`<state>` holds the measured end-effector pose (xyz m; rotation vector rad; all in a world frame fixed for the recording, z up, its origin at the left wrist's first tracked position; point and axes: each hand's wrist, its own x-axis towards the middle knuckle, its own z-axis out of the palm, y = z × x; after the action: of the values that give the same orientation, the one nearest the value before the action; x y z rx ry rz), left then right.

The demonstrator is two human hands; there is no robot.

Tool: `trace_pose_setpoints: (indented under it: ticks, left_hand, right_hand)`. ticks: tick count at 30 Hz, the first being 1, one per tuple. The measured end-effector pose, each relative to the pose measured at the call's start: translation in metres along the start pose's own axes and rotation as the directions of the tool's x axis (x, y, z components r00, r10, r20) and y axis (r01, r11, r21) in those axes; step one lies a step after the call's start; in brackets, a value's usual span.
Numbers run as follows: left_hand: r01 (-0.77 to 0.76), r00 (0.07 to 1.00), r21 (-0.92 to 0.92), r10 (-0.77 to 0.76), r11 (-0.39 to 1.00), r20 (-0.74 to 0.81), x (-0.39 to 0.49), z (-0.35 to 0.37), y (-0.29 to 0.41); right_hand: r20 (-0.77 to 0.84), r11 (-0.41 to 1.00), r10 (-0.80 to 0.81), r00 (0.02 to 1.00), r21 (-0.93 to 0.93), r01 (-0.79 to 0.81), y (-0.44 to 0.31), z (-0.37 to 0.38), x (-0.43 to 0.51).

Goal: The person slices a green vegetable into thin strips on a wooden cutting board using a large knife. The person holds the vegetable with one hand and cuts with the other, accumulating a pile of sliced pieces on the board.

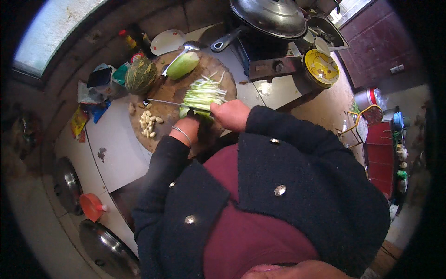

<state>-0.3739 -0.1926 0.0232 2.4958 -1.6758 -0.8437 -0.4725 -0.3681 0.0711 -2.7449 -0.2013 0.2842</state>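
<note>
My right hand is closed around the handle of a kitchen knife, its thin blade reaching left across a round wooden cutting board. Beneath the blade, my left hand, with a bracelet at the wrist, steadies a piece of green squash; its fingertips are mostly hidden. Just beyond the knife lies a pile of pale green squash strips. Peeled garlic cloves are scattered left of my left hand. A larger cut piece of light green squash rests at the board's far side.
A mottled round squash and a metal ladle sit at the board's far left. Behind are a white plate and a lidded wok on a cooktop. Yellow bowls stand right; an orange dipper lies left.
</note>
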Motion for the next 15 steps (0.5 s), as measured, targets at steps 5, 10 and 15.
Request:
trace_pose_setpoints:
  ticks: [5, 10, 15]
  left_hand:
    - [0.038, 0.991, 0.033, -0.033, 0.999, -0.129, -0.003, 0.003, 0.000]
    - [0.066, 0.992, -0.003, -0.066, 0.998, -0.106, -0.007, -0.003, 0.006]
    - [0.106, 0.990, 0.064, -0.100, 0.992, -0.102, -0.005, -0.005, 0.010]
  right_hand:
    - [-0.004, 1.000, 0.008, 1.000, -0.011, -0.008, -0.002, -0.004, 0.002]
    - [0.015, 0.998, 0.057, 0.998, 0.007, -0.058, 0.000, 0.006, 0.004]
    - [0.019, 0.999, 0.014, 1.000, -0.051, -0.013, 0.001, 0.011, 0.006]
